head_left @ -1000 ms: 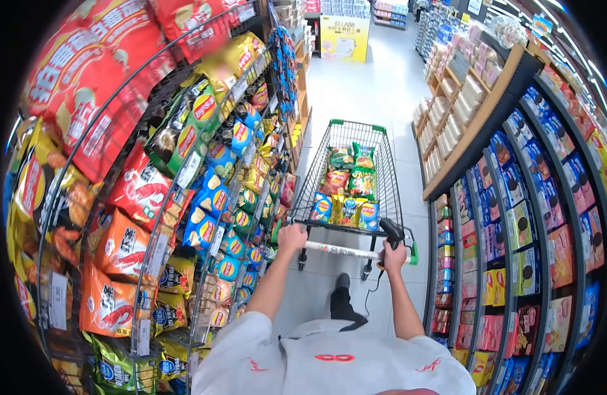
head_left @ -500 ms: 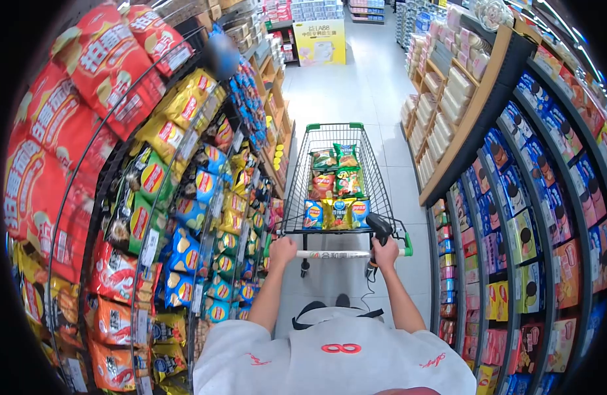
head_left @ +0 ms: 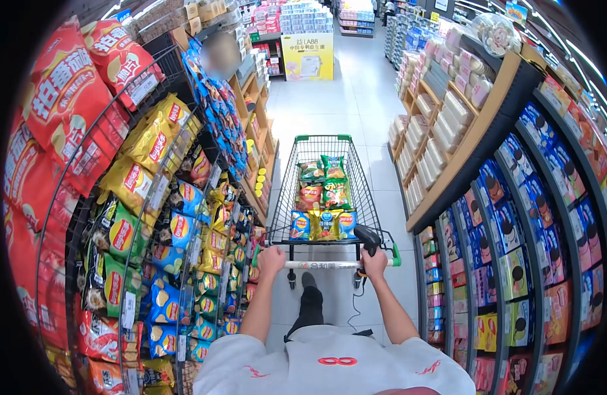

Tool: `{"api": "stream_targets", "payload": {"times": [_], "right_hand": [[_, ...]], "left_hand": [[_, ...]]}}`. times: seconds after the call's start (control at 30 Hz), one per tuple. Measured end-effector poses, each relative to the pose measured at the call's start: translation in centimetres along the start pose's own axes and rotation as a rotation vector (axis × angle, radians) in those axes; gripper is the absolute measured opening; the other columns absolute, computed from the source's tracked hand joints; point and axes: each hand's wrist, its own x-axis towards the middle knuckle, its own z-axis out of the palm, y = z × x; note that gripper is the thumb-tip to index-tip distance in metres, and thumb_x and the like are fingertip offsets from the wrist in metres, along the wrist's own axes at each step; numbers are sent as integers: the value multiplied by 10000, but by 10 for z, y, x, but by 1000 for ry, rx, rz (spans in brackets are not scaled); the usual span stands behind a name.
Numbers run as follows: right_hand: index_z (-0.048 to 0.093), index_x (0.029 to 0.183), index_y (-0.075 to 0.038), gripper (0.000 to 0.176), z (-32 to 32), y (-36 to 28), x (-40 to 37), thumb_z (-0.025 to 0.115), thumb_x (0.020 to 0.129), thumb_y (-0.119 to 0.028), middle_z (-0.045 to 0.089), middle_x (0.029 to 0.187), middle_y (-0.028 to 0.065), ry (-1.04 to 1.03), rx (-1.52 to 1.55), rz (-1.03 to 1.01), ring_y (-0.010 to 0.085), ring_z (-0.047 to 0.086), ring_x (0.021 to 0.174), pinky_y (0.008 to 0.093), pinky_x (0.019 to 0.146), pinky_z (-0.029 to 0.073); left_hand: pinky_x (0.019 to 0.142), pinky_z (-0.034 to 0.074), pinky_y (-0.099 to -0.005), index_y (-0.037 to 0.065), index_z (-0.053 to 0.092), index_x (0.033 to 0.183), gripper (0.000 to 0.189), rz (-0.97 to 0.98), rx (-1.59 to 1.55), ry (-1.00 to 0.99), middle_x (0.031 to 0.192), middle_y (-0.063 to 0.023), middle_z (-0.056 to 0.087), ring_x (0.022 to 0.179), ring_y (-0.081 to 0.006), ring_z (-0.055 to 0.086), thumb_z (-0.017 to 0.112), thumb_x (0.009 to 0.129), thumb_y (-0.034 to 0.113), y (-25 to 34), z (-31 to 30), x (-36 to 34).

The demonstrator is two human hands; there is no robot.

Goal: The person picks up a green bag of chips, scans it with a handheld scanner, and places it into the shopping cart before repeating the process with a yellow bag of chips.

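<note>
A wire shopping cart (head_left: pixel 364 191) with green corners stands in front of me. My left hand (head_left: pixel 271 259) is closed round the left part of its white handle (head_left: pixel 323 265). At the handle's right end, my right hand (head_left: pixel 374 262) is closed, with a black handheld scanner (head_left: pixel 367 238) sticking up from the grip. A thin cord (head_left: pixel 353 315) hangs below that hand. In the cart lie several snack bags: green bags (head_left: pixel 334 194) and a red bag (head_left: pixel 310 195) farther in, with a yellow bag (head_left: pixel 326 224) between two blue bags (head_left: pixel 300 225) nearest me.
Chip bags fill the left rack (head_left: pixel 122 234), with large red bags (head_left: pixel 73 99) above. Boxed cookies line the right shelf (head_left: pixel 514 217). Farther along stands a wooden shelf (head_left: pixel 442 145) of pale packages. The tiled aisle (head_left: pixel 326 105) leads toward a yellow display sign (head_left: pixel 308 56).
The cart and I have moved forward along the aisle, and the shelves have slid back past me. One dark-trousered leg now shows stepping forward under the handle. Both hands keep their hold.
</note>
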Motion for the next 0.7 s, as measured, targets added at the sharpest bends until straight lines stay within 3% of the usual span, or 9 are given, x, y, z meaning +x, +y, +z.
{"api": "stream_targets", "payload": {"times": [0.43, 0.47, 0.6, 0.7], "right_hand": [[730, 873, -115, 244, 61, -20, 153, 712, 805, -348, 685, 636, 69, 5, -32, 26, 270, 690, 659, 409, 676, 518], [727, 886, -96, 296, 65, -24, 165, 719, 779, -371, 701, 706, 115, -35, -6, 92, 324, 692, 726, 447, 703, 519], [715, 872, -49, 377, 82, -33, 193, 705, 741, -402, 701, 827, 196, 2, -288, -33, 399, 673, 828, 501, 756, 513], [699, 856, -35, 348, 93, -41, 209, 709, 748, -365, 690, 783, 199, 16, -266, -75, 394, 671, 798, 483, 751, 510]], "left_hand": [[806, 532, -503, 57, 731, 830, 289, 78, -50, -15, 874, -197, 719, 839, -390, 694, 568, 869, 292, 34, 11, 166], [803, 531, -505, 58, 728, 825, 288, 97, -46, -4, 869, -194, 718, 834, -388, 694, 568, 870, 292, 35, 15, 180], [786, 527, -511, 57, 713, 809, 286, 152, -52, -17, 845, -190, 712, 815, -381, 693, 568, 875, 294, 43, 19, 224], [776, 528, -509, 54, 710, 818, 291, 198, -40, -11, 840, -192, 711, 811, -378, 694, 570, 878, 302, 50, 22, 253]]}}
